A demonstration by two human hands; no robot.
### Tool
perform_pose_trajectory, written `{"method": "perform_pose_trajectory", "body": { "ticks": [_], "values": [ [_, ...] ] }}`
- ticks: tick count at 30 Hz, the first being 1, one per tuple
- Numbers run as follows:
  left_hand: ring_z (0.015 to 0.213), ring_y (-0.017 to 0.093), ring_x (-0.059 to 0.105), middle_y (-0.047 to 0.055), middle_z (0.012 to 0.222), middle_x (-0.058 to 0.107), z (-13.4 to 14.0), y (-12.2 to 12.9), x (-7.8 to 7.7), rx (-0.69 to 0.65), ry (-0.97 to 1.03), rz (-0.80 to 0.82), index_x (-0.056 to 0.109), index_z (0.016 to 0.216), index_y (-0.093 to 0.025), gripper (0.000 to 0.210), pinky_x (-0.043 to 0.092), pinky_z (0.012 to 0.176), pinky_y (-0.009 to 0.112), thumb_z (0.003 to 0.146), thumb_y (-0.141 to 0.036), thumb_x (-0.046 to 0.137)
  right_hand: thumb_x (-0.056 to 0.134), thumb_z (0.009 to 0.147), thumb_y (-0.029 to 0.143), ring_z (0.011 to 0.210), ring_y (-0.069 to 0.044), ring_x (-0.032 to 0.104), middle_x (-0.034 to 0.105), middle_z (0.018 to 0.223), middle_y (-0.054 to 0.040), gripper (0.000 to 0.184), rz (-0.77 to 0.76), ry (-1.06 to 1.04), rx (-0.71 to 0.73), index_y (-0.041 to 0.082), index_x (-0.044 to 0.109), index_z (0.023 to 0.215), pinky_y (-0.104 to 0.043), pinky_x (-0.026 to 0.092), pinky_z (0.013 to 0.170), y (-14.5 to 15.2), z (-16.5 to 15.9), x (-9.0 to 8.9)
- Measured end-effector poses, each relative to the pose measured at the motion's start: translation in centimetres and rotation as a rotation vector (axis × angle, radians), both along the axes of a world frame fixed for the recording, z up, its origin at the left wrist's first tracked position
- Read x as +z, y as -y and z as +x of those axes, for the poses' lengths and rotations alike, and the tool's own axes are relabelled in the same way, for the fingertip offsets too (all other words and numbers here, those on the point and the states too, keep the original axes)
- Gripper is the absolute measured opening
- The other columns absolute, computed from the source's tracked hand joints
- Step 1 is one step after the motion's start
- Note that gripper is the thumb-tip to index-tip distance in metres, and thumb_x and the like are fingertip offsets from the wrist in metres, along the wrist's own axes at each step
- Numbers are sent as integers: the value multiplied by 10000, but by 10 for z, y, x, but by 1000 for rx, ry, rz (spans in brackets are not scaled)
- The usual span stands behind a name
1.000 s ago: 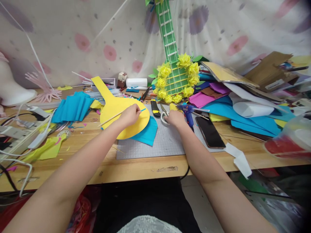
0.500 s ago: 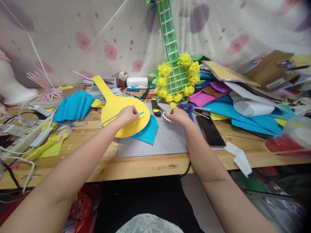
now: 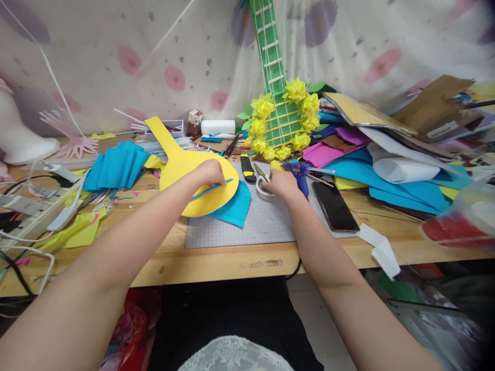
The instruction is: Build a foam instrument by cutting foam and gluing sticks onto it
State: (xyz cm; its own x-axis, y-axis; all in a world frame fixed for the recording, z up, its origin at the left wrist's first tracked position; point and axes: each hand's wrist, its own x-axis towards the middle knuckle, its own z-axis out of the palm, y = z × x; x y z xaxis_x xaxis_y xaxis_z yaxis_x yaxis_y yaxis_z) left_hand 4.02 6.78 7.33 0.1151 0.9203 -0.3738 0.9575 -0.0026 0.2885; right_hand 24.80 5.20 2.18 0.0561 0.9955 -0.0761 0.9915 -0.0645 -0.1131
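My left hand (image 3: 211, 172) is over the round end of the yellow banjo-shaped cutout (image 3: 209, 204). Its fingers are pinched at a thin blue strip (image 3: 209, 192) that runs slantwise across the yellow face. Under the cutout's right edge, a piece of blue paper (image 3: 237, 208) sticks out onto the grey cutting mat (image 3: 266, 226). My right hand (image 3: 281, 183) is closed at the white handle of a pair of scissors (image 3: 264, 188), whose blades point away from me. Just left of the scissors is a black-and-yellow utility knife (image 3: 248, 168). The right fingertips are partly hidden.
Right of my right hand are a blue glue gun (image 3: 300, 172) and a black phone (image 3: 335, 207). A green paper guitar (image 3: 276, 93) with yellow flowers leans at the back. Coloured paper (image 3: 390, 180) is piled right; pleated blue paper (image 3: 117, 167) and a power strip (image 3: 31, 232) lie left.
My left hand has shifted slightly and turned; more of the blue strip now shows. The pale wooden stick beside that hand is no longer visible. My right hand stays at the scissors.
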Motion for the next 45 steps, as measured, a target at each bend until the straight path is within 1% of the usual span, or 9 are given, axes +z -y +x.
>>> {"method": "perform_pose_trajectory", "body": {
  "ticks": [7,11,16,23,28,32,36,42,45],
  "values": [
    [574,155,618,3,586,646,0,-10,-3,-40,33,-41,632,603,-178,112,462,573,225,533,-244,689,560,734,424,939,-272,555,590,1034,-171,407,116,-8,28,124,565,1010,-333,405,731,10,-6,8],
    [579,162,620,12,578,640,3,-11,-4,-72,43,-8,658,644,-169,132,464,582,228,547,-257,675,504,794,344,884,-183,543,596,962,-85,251,338,-321,204,172,570,965,-274,392,742,13,-23,1],
    [556,148,607,13,582,640,5,-13,-6,-119,48,31,675,678,-171,147,452,555,215,571,-271,656,507,787,293,729,-114,509,561,806,-8,238,287,-687,406,192,575,992,-217,391,697,3,-50,-31],
    [565,134,589,20,614,650,-1,-8,-9,-168,79,82,678,711,-165,178,424,530,206,593,-295,652,489,788,305,694,-106,501,551,733,17,237,250,-810,378,183,581,969,-211,385,673,1,-59,-45],
    [657,159,600,22,715,674,-4,-5,-11,-196,19,144,687,741,-185,210,418,588,228,591,-325,639,476,795,293,724,-116,531,588,782,4,250,246,-715,378,191,564,1005,-219,395,681,2,-54,-34],
    [749,192,601,34,783,670,-8,5,-11,-194,-44,273,657,709,-191,156,416,634,246,618,-300,591,481,793,291,881,-180,555,613,963,-70,250,303,-334,171,184,557,1006,-275,402,733,2,-25,-13],
    [707,146,600,35,836,657,-17,14,-9,-63,184,299,578,829,-182,156,422,618,236,714,-265,514,607,696,420,964,-271,558,582,1064,-200,523,82,-11,23,66,521,1071,-324,417,753,1,2,-3],
    [658,124,559,38,782,650,-29,24,-6,34,351,345,553,756,-172,151,397,571,231,763,-290,459,539,737,398,907,-286,601,649,915,-183,324,-88,31,46,105,626,845,-346,448,722,-6,2,1],
    [630,122,541,46,766,650,-31,33,-4,102,429,290,579,691,-164,223,391,558,234,760,-328,445,530,745,405,761,-241,631,663,759,-142,297,-204,-217,44,138,609,642,-324,471,666,-5,13,16]
  ]
}}
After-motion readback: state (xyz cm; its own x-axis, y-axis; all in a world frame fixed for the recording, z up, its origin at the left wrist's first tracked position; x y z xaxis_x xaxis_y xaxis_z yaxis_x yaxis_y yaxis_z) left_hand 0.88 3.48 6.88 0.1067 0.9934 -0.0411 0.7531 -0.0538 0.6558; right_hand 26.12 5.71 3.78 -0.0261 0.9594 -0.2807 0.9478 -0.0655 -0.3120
